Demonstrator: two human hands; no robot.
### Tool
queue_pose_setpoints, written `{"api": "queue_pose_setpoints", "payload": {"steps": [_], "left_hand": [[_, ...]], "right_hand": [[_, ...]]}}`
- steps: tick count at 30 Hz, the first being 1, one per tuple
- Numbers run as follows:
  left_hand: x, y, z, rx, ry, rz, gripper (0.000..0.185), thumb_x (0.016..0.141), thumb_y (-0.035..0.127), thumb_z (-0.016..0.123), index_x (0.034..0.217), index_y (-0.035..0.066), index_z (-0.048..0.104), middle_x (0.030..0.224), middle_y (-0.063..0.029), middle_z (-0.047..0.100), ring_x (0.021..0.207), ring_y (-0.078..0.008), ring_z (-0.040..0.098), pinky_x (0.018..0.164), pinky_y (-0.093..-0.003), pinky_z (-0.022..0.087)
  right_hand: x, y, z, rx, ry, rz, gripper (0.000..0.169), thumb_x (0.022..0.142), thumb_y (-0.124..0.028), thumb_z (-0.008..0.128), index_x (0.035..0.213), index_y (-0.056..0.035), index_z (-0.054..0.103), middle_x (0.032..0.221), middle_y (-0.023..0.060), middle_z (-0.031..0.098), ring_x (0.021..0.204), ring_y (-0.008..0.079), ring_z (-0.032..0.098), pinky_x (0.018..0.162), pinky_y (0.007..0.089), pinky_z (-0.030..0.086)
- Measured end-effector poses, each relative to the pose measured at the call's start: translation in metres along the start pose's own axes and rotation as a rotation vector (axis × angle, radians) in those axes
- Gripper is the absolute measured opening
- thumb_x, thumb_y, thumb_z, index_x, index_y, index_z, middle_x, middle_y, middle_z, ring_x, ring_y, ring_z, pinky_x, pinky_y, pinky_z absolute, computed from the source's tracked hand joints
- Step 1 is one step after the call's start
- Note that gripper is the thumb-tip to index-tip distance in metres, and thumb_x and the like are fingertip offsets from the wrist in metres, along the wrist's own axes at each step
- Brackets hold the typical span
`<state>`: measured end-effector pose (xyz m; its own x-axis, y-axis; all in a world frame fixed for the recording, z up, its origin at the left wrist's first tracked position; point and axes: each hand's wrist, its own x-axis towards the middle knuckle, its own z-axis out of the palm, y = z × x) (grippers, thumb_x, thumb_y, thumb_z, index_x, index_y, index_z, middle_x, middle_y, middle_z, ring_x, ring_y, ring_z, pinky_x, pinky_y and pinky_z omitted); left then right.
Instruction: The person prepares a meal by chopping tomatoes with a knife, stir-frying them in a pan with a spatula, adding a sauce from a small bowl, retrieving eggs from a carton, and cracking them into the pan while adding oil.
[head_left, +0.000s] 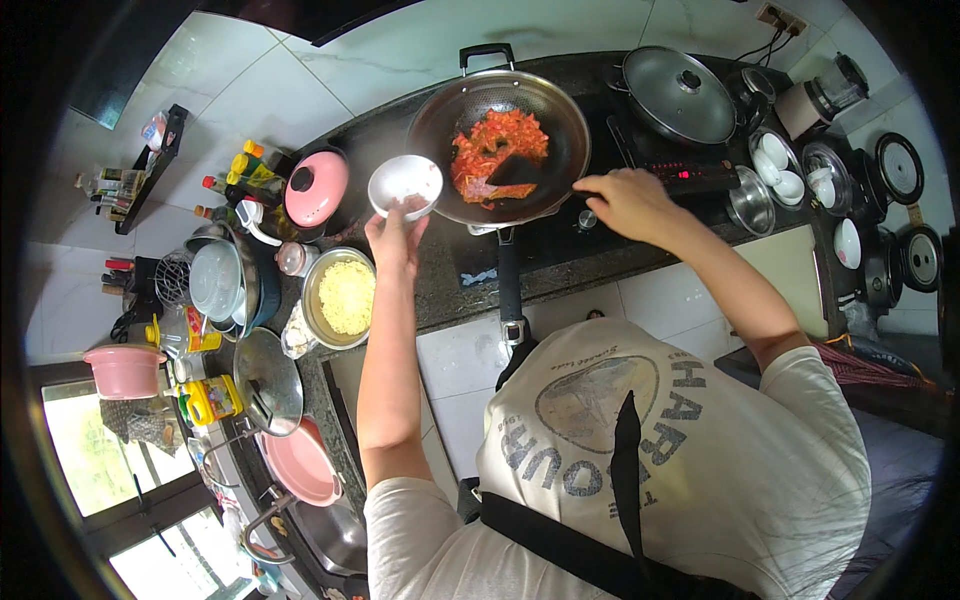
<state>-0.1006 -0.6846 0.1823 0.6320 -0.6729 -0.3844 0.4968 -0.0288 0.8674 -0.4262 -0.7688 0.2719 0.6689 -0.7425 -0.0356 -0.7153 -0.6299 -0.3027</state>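
My left hand holds a small white bowl, tilted beside the left rim of a wok. Some pinkish minced meat lies inside the bowl. Chopped red tomato fills the middle of the wok, with a pinkish clump of what looks like mince at its lower edge. A black spatula head rests among the food. At the wok's right rim is my right hand, index finger stretched toward it; whether it grips the spatula's handle is hard to make out.
The wok's long black handle points toward my body. A metal bowl of yellow noodle-like food stands left, near a pink-lidded pot. A lidded pan sits right of the wok, behind a lit control panel.
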Motion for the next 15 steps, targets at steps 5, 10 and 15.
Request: {"api": "queue_pose_setpoints", "payload": {"steps": [5,10,15], "left_hand": [[0.013,-0.01,-0.038,-0.199,-0.031,-0.109,0.025,0.084,0.007,0.052,0.106,-0.005,0.049,0.104,-0.0195,0.062,0.09,-0.0265,0.065,0.07,-0.0324,0.059],[0.01,-0.04,-0.079,-0.23,0.123,-0.169,0.027,0.086,0.005,0.049,0.11,-0.005,0.045,0.101,-0.0182,0.06,0.084,-0.0274,0.065,0.065,-0.0346,0.06],[-0.009,-0.079,-0.104,-0.162,0.116,-0.258,0.029,0.088,0.011,0.055,0.11,-0.001,0.042,0.101,-0.0162,0.058,0.083,-0.0261,0.064,0.062,-0.0337,0.061]], "right_hand": [[0.027,-0.017,0.05,-0.016,-0.05,0.048,0.024,0.083,-0.017,0.053,0.103,-0.0119,0.065,0.082,0.0166,0.066,0.079,0.0342,0.065,0.07,0.046,0.051],[0.045,0.005,0.036,-0.089,-0.034,0.166,0.022,0.084,-0.016,0.05,0.098,-0.0079,0.064,0.085,0.0169,0.066,0.079,0.0341,0.065,0.07,0.0458,0.052],[0.015,-0.023,0.035,-0.038,-0.1,0.076,0.023,0.083,-0.019,0.051,0.1,-0.0108,0.064,0.079,0.0163,0.066,0.076,0.035,0.064,0.067,0.0465,0.051]]}}
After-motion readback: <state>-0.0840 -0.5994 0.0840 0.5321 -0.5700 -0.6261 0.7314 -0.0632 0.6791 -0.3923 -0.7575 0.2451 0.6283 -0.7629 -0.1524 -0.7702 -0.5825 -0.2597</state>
